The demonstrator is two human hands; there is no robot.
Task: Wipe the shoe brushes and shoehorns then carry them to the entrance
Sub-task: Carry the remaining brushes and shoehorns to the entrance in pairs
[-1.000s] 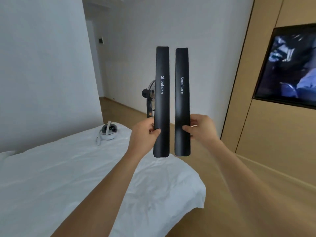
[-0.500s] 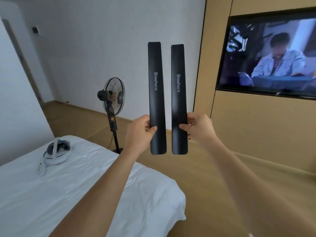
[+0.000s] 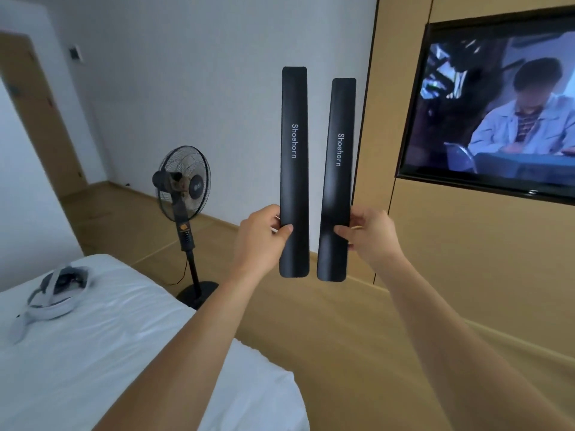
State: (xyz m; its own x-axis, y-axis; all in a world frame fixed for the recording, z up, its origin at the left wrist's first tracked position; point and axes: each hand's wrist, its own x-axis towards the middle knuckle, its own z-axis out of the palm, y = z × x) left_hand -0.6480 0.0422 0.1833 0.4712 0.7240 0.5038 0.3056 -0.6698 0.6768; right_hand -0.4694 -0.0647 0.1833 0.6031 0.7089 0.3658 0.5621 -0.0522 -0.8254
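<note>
Both long flat black shoehorns have drifted a little apart since a moment ago, and the right one now leans and sits lower. Left hand [image 3: 263, 236] holds the left black shoehorn [image 3: 294, 172] upright, thumb pinching its front near the bottom. Right hand [image 3: 370, 233] pinches the right black shoehorn [image 3: 337, 178] the same way. The fingers behind each are hidden. The 2 shoehorns are near each other but not touching, up in the air above the wood floor [image 3: 311, 331]. A white bed [image 3: 93, 353] holds a blurry white headset [image 3: 57, 298]. A black standing fan [image 3: 183, 188] is behind. The wall TV [image 3: 497, 104] is cut off at the right edge.
</note>
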